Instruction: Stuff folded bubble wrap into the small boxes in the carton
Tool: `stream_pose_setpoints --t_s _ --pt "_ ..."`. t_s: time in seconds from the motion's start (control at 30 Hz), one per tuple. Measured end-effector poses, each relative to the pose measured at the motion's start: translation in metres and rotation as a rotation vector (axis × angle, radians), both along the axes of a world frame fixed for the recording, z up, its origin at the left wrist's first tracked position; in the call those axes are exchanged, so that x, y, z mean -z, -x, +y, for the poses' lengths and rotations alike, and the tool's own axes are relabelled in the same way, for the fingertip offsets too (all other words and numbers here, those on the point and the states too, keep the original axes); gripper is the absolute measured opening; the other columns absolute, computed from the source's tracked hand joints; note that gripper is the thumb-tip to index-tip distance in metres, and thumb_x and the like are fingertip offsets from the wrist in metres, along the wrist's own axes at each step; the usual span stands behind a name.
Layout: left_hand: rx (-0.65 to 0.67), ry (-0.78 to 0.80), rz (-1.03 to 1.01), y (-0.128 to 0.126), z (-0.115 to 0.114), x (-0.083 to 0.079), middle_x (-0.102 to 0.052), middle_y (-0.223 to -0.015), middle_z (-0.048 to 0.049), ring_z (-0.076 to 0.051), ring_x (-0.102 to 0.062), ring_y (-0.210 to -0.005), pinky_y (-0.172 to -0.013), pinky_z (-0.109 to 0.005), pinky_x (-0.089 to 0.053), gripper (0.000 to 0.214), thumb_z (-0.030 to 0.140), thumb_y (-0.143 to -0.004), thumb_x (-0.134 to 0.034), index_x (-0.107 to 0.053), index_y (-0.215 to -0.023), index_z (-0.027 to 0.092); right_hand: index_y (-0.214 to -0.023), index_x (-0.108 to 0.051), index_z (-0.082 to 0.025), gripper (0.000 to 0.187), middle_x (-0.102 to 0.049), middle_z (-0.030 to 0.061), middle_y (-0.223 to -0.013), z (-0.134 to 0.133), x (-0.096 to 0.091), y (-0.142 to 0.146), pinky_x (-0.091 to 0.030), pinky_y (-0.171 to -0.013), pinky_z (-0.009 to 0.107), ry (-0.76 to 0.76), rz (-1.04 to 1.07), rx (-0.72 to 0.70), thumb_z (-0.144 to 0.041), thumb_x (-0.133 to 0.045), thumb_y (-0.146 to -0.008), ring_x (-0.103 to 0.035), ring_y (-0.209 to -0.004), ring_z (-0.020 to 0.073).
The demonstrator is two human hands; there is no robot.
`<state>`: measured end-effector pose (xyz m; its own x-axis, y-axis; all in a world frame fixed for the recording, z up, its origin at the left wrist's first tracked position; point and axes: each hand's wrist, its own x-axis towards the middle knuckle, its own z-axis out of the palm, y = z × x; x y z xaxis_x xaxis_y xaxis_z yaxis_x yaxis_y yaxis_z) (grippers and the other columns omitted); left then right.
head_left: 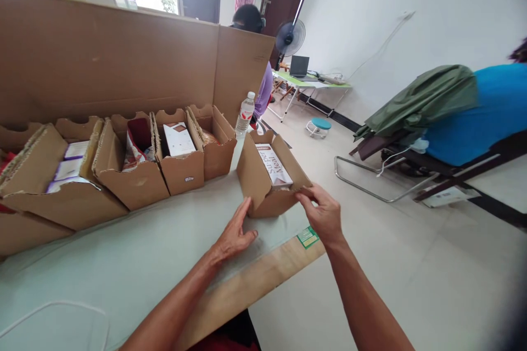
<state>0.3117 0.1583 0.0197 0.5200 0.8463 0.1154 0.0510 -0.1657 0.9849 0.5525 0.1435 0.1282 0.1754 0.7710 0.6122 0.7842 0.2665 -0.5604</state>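
An open-topped cardboard bin (269, 205) stands near the table's right end, and a white carton printed "Super Meal" (274, 167) lies inside it. My right hand (325, 214) grips the bin's near right corner, thumb and fingers closed on the cardboard. Against the near left corner rest the outstretched fingertips of my left hand (234, 236); its thumb is spread apart and it holds nothing. Left of this bin is a row of similar bins. One contains a white box (179, 140), another a red-and-white packet (134, 148), and a third several white-and-purple packs (71, 167).
A water bottle (246, 112) stands behind the bin. A tall cardboard panel (123, 60) lines the table's back. To the right are a person in a blue top (494, 104) on a chair, a small stool (320, 125) and a fan (290, 37). A white cable (61, 303) lies front left.
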Motion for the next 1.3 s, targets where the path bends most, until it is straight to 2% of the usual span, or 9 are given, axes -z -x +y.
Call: stream_pose_setpoints --t_s 0.13,0.3,0.5,0.77,0.97,1.03,1.1,1.2,1.3 --pt "-0.069 0.012 0.026 0.021 -0.006 -0.002 -0.020 -0.173 -0.0144 -0.033 -0.021 -0.159 -0.124 -0.056 -0.029 0.088 0.029 -0.084 -0.061 -0.024 -0.164 0.019 -0.087 -0.071 -0.024 0.018 -0.077 0.0074 -0.110 0.067 0.000 0.003 -0.061 -0.078 0.038 0.031 0.027 -0.010 -0.037 -0.060 -0.085 -0.070 -0.089 0.0241" --pt "-0.162 -0.009 0.141 0.058 -0.045 -0.002 -0.029 -0.170 -0.0110 -0.031 -0.029 -0.157 -0.123 -0.057 -0.033 0.076 0.026 -0.086 -0.059 -0.039 -0.158 0.024 -0.085 -0.069 -0.023 0.015 -0.076 0.0075 -0.107 0.148 -0.003 0.012 -0.059 -0.081 0.037 0.073 0.031 -0.061 -0.034 -0.060 -0.082 -0.068 -0.091 0.0243" --pt "-0.247 -0.056 0.210 0.093 -0.083 0.002 -0.045 -0.162 -0.0108 -0.033 -0.041 -0.151 -0.120 -0.055 -0.039 0.062 0.026 -0.086 -0.064 -0.057 -0.148 0.027 -0.075 -0.063 -0.021 0.009 -0.073 0.0044 -0.086 0.206 -0.007 0.022 -0.055 -0.076 0.033 0.125 0.047 -0.171 -0.030 -0.063 -0.076 -0.063 -0.081 0.0211" --pt "-0.353 -0.095 0.244 0.127 -0.093 0.006 -0.059 -0.150 -0.0113 -0.031 -0.056 -0.139 -0.112 -0.049 -0.051 0.045 0.035 -0.091 -0.062 -0.069 -0.135 0.029 -0.076 -0.063 -0.021 0.010 -0.072 0.0033 -0.085 0.220 -0.010 0.023 -0.055 -0.074 0.032 0.163 0.058 -0.260 -0.031 -0.064 -0.074 -0.064 -0.082 0.0198" --pt "-0.534 -0.078 0.255 0.168 -0.091 0.006 -0.067 -0.141 -0.0113 -0.029 -0.067 -0.124 -0.101 -0.043 -0.059 0.041 0.046 -0.092 -0.061 -0.072 -0.127 0.027 -0.104 -0.066 -0.020 0.034 -0.074 0.0097 -0.110 0.184 -0.028 0.022 -0.056 -0.086 0.043 0.037 0.057 -0.139 -0.033 -0.072 -0.073 -0.068 -0.099 0.0267" --pt "-0.586 -0.048 0.243 0.179 -0.092 0.007 -0.069 -0.137 -0.0114 -0.027 -0.071 -0.116 -0.096 -0.040 -0.061 0.042 0.049 -0.091 -0.062 -0.074 -0.124 0.026 -0.109 -0.067 -0.020 0.031 -0.075 0.0090 -0.104 0.165 -0.036 0.037 -0.055 -0.084 0.040 -0.048 0.036 -0.086 -0.033 -0.066 -0.081 -0.069 -0.092 0.0249" --pt "-0.614 -0.025 0.230 0.183 -0.093 0.006 -0.071 -0.133 -0.0115 -0.026 -0.072 -0.112 -0.095 -0.039 -0.062 0.042 0.050 -0.091 -0.062 -0.075 -0.121 0.024 -0.112 -0.069 -0.021 0.028 -0.075 0.0054 -0.092 0.153 -0.043 0.065 -0.054 -0.078 0.035 -0.013 -0.034 -0.169 -0.031 -0.061 -0.087 -0.069 -0.080 0.0211" --pt "-0.615 -0.025 0.214 0.181 -0.093 0.002 -0.072 -0.129 -0.0119 -0.026 -0.072 -0.112 -0.096 -0.039 -0.061 0.042 0.051 -0.091 -0.062 -0.076 -0.118 0.023 -0.131 -0.065 -0.025 0.044 -0.076 0.0010 -0.085 0.153 -0.052 0.117 -0.052 -0.077 0.032 0.258 -0.240 -0.334 -0.024 -0.063 -0.087 -0.068 -0.076 0.0202" --pt "-0.616 -0.033 0.193 0.177 -0.095 -0.001 -0.073 -0.127 -0.0118 -0.025 -0.073 -0.110 -0.093 -0.037 -0.062 0.042 0.050 -0.090 -0.062 -0.077 -0.118 0.023 -0.123 -0.071 -0.025 0.041 -0.078 0.0017 -0.084 0.168 -0.055 0.156 -0.050 -0.078 0.033 0.456 -0.386 -0.297 -0.015 -0.063 -0.084 -0.070 -0.082 0.0239"
